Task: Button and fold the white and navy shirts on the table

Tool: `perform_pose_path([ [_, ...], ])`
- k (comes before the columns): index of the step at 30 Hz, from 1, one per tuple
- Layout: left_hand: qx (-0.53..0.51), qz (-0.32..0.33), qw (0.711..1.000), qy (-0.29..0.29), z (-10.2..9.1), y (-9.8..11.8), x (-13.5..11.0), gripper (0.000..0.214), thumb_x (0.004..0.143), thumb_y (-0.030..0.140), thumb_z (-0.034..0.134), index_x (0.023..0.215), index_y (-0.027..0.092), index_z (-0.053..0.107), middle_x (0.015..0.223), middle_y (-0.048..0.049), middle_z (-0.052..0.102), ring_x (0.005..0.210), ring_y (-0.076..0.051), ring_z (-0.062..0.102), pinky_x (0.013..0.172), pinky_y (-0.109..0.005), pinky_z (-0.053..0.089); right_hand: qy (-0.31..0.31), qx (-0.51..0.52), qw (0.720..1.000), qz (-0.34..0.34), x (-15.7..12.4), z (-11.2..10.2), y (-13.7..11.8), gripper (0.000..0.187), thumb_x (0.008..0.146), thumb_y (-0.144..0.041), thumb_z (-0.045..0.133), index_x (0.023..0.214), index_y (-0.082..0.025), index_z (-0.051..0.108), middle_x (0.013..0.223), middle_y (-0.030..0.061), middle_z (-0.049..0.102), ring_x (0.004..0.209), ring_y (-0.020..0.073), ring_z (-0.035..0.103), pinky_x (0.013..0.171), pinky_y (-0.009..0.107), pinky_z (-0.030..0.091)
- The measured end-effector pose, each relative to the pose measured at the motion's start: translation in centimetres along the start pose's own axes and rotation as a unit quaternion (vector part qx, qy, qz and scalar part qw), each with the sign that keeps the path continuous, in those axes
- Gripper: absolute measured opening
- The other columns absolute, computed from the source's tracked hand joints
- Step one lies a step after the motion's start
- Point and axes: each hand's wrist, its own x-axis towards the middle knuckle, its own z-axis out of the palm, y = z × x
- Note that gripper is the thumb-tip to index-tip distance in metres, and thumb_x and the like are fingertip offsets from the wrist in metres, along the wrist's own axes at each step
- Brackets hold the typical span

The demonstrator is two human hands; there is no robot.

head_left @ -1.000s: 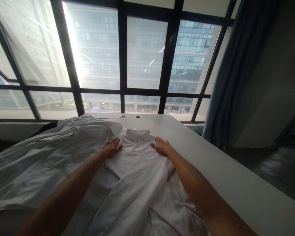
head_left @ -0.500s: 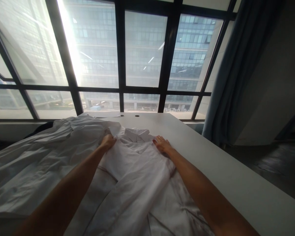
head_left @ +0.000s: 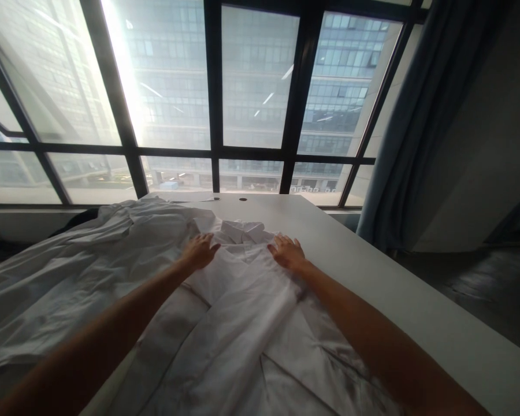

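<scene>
A white collared shirt (head_left: 238,312) lies spread on a white table (head_left: 394,289), its collar (head_left: 241,230) at the far end. My left hand (head_left: 200,251) rests flat on the shirt's left shoulder, fingers stretched out. On the right shoulder, just beside the collar, my right hand (head_left: 287,252) lies flat too, fingers apart. Neither hand holds any cloth. Both forearms reach across the shirt's body from the near edge.
More white garments (head_left: 69,266) lie heaped on the left half of the table. A wall of dark-framed windows (head_left: 216,115) stands behind it. A grey-blue curtain (head_left: 411,127) hangs at the right, with dark floor (head_left: 472,283) beyond the table's right edge.
My left hand, flat a second ago, bunched on the cloth half a second ago and now lies flat again. The right hand has stayed by the collar. The view has shifted slightly.
</scene>
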Motion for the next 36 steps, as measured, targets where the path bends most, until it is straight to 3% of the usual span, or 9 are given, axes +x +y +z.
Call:
perform_pose_path([
  [2,0.01,0.057,0.996,-0.067,0.6,0.2,-1.9,0.064,0.097,0.054,0.032,0.148,0.014,0.039,0.157,-0.0146,0.033,0.146,-0.03,0.027,0.117,-0.046,0.021,-0.058,0.019,0.998,-0.014,-1.3,0.3,-0.3,0.069,0.098,-0.059,0.018,0.156,-0.022,0.025,0.163,0.006,0.019,0.149,0.026,0.015,0.119,0.049,0.007],
  [5,0.026,0.063,0.989,-0.131,1.2,-0.1,-3.6,0.068,0.098,0.056,0.025,0.153,0.015,0.031,0.161,-0.0127,0.019,0.15,-0.026,0.015,0.118,-0.048,0.015,-0.082,0.04,0.996,-0.026,-2.7,0.5,-0.3,0.068,0.099,-0.058,0.013,0.157,-0.023,0.021,0.164,0.0027,0.014,0.15,0.022,0.01,0.12,0.047,0.006],
  [11,0.041,0.05,0.992,-0.104,-0.3,1.2,-6.0,0.068,0.1,0.051,0.022,0.154,0.009,0.028,0.161,-0.0148,0.017,0.15,-0.026,0.011,0.12,-0.048,0.009,-0.081,0.037,0.996,0.013,-4.3,-0.4,0.6,0.074,0.097,-0.063,0.017,0.157,-0.02,0.021,0.163,0.0052,0.013,0.151,0.0234,0.007,0.12,0.05,0.002],
  [17,-0.034,0.193,0.966,-0.168,-0.9,4.3,-11.1,0.072,0.097,0.066,0.022,0.154,0.024,0.029,0.162,-0.0068,0.018,0.15,-0.025,0.01,0.12,-0.05,0.009,-0.099,0.023,0.993,0.065,-6.2,-0.1,3.4,0.073,0.098,-0.061,0.012,0.158,-0.018,0.014,0.164,0.0051,0.007,0.151,0.0211,0.005,0.12,0.051,0.001],
  [22,-0.015,0.182,0.971,-0.151,-1.7,5.4,-12.8,0.067,0.099,0.061,0.023,0.154,0.023,0.03,0.162,-0.009,0.018,0.15,-0.027,0.012,0.119,-0.052,0.009,-0.072,-0.017,0.993,0.094,-7.2,-1.4,2.3,0.073,0.099,-0.058,0.015,0.157,-0.015,0.016,0.164,0.0074,0.007,0.151,0.0241,0.005,0.119,0.053,0.0],
  [25,-0.041,0.224,0.966,-0.12,-2.5,6.5,-14.7,0.063,0.101,0.056,0.02,0.154,0.024,0.029,0.162,-0.0071,0.02,0.15,-0.025,0.012,0.12,-0.051,0.008,-0.052,-0.016,0.997,0.046,-9.2,-2.1,-0.3,0.069,0.1,-0.054,0.017,0.157,-0.015,0.017,0.164,0.0073,0.009,0.151,0.024,0.006,0.119,0.052,0.001],
  [28,-0.062,0.311,0.937,-0.148,-2.9,7.7,-17.1,0.066,0.099,0.062,0.024,0.155,0.026,0.026,0.162,-0.0056,0.02,0.15,-0.024,0.013,0.121,-0.048,0.007,-0.066,0.027,0.995,-0.069,-12.1,-1.8,-3.0,0.071,0.098,-0.059,0.019,0.157,-0.019,0.018,0.164,0.0057,0.011,0.151,0.0229,0.006,0.12,0.049,0.003],
  [30,-0.058,0.336,0.925,-0.17,-2.9,8.2,-18.2,0.07,0.098,0.065,0.027,0.156,0.025,0.025,0.162,-0.0068,0.018,0.15,-0.026,0.013,0.121,-0.048,0.007,-0.078,0.041,0.99,-0.113,-13.9,-1.4,-4.3,0.073,0.097,-0.061,0.019,0.157,-0.019,0.021,0.163,0.0067,0.013,0.151,0.0235,0.007,0.12,0.048,0.003],
  [36,-0.05,0.34,0.924,-0.167,-3.0,6.8,-19.5,0.069,0.098,0.063,0.027,0.157,0.026,0.021,0.162,-0.0078,0.017,0.15,-0.026,0.012,0.12,-0.047,0.007,-0.05,0.034,0.992,-0.113,-16.9,-1.8,-4.8,0.068,0.1,-0.054,0.017,0.155,-0.015,0.028,0.162,0.0087,0.017,0.15,0.0237,0.009,0.119,0.048,0.001],
])
